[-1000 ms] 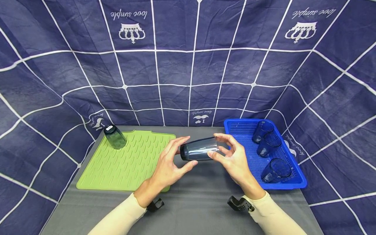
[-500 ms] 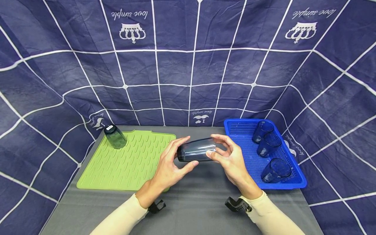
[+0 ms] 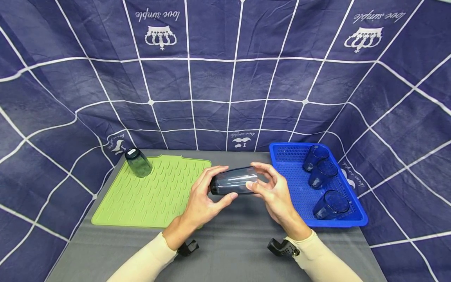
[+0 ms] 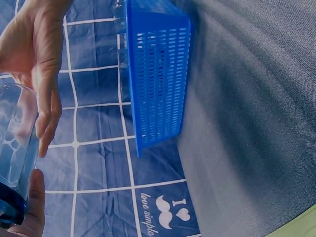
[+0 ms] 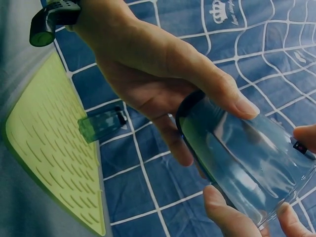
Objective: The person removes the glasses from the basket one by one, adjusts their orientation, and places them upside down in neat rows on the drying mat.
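Glass (image 3: 234,182) sits deeper in left hand (image 3: 202,199)

It is held above the grey counter (image 3: 232,250), nearly on its side, just below the centre of the head view, toward six o'clock. Over the last second it has slid slightly toward nine o'clock, so its darker end lies farther between the left thumb and fingers. The right hand (image 3: 276,192) has travelled with it; the left has barely moved.

The left hand is curled in a wide C, thumb and fingertips around the darker end. The right hand, partly closed, pinches the other end, thumb on the near side. My reading: the hold is now shared, making a handover from right to left likely under way, though not finished.

Farther out, at nine o'clock, lies the green mat (image 3: 151,196), with an upturned glass (image 3: 139,164) near its ten o'clock corner. At three o'clock, the blue basket (image 3: 290,172) contains three glasses (image 3: 322,175), mouths up. Both groups are unchanged.
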Demonstrator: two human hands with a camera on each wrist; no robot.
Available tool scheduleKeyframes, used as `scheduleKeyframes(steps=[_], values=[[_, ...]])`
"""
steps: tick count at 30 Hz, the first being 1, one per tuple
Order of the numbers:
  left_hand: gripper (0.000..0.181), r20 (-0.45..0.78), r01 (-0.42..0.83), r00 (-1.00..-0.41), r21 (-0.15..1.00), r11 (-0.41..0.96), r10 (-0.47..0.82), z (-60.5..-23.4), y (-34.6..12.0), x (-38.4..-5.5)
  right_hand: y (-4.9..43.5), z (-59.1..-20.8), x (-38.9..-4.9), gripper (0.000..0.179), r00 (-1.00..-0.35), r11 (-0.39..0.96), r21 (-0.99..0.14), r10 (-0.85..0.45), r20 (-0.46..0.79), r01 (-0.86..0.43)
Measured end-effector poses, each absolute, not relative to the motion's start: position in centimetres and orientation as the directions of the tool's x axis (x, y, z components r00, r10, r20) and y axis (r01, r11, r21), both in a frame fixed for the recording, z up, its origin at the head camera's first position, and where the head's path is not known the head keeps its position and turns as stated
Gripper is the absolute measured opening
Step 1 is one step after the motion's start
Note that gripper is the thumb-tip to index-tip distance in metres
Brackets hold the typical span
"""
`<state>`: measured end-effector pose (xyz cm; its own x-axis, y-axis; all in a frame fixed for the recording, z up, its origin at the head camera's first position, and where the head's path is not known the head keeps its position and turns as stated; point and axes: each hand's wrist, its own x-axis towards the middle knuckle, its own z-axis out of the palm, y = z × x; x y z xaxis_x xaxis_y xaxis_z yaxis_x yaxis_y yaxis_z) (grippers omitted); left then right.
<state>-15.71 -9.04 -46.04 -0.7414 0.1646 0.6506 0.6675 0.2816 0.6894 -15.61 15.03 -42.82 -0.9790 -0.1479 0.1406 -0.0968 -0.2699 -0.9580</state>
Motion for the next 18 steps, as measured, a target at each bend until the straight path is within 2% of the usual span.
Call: scheduleKeyframes(steps=[5, 12, 18], values=[[0.073, 0.654, 0.672, -0.737, 0.683, 0.286, 0.17, -46.09, -9.16, -15.75, 14.98, -42.98, -15.53, 0.069, -0.978, -0.272, -0.958, -0.157, 0.141, -0.094], [0.071, 0.657, 0.677, -0.734, 0.69, 0.256, 0.172, -46.38, -9.31, -15.78, 15.0, -43.17, -15.49, 0.06, -0.972, -0.281, -0.954, -0.179, 0.154, -0.099], [0.071, 0.653, 0.675, -0.737, 0.696, 0.244, 0.176, -46.4, -9.48, -15.82, 15.04, -43.32, -15.45, 0.064, -0.967, -0.293, -0.951, -0.193, 0.163, -0.102]])
